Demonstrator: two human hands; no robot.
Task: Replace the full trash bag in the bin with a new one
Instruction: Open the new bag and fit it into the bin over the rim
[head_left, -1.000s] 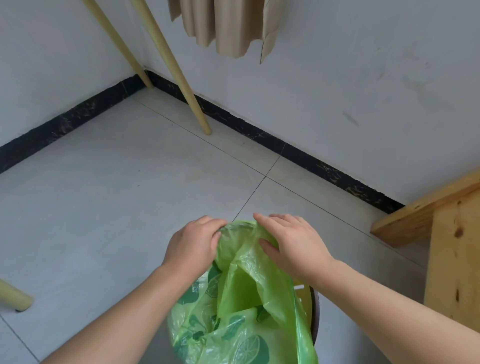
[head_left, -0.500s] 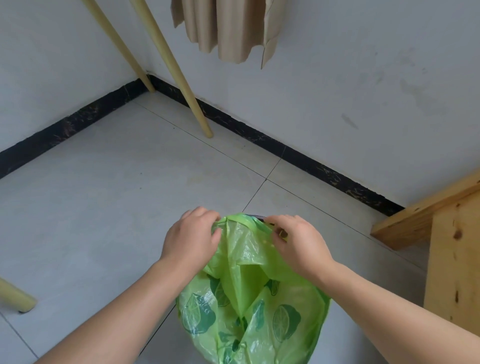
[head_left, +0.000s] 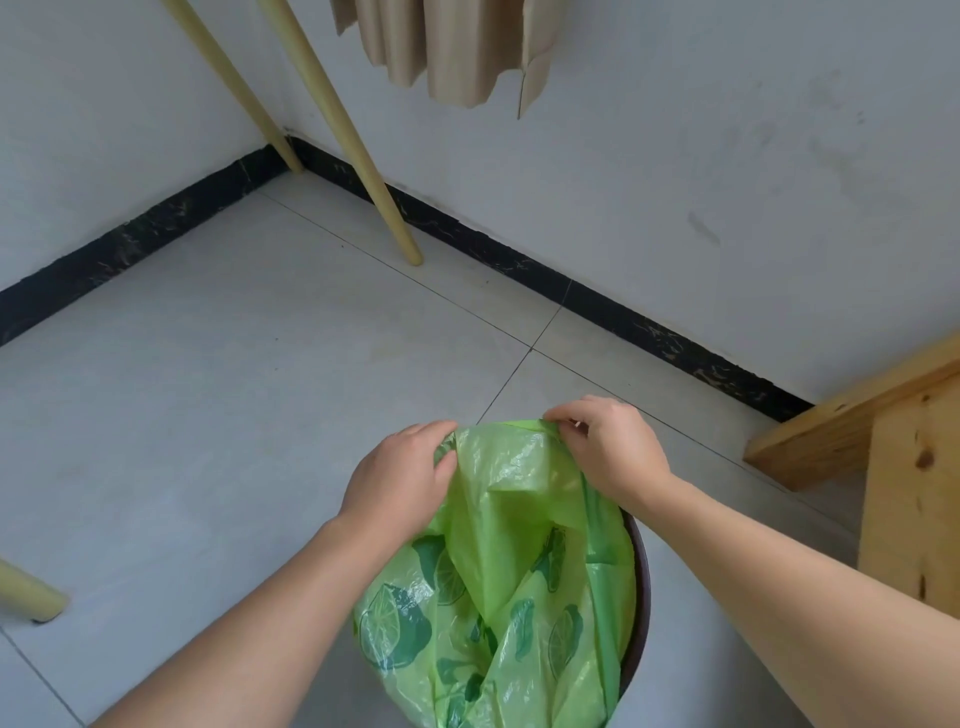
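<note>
A light green trash bag (head_left: 498, 561) printed with dark green lemon shapes lies in and over a round bin at the bottom middle. Only a dark strip of the bin's rim (head_left: 638, 582) shows on the right. My left hand (head_left: 402, 480) grips the bag's far edge on the left. My right hand (head_left: 610, 447) pinches the same edge on the right, fingers curled over it. Between the hands the edge is stretched up, above the bin. The bin's inside is hidden by the plastic.
The grey tiled floor (head_left: 234, 389) meets white walls with a black skirting. Two slanted wooden legs (head_left: 358, 150) stand near the corner; another leg end (head_left: 31, 597) is at the left. A wooden bench (head_left: 893, 457) is on the right. Beige cloth (head_left: 457, 47) hangs above.
My hands have moved apart along the bag's edge, the right one further right, spreading the plastic wider. The bin's dark rim shows again on the right.
</note>
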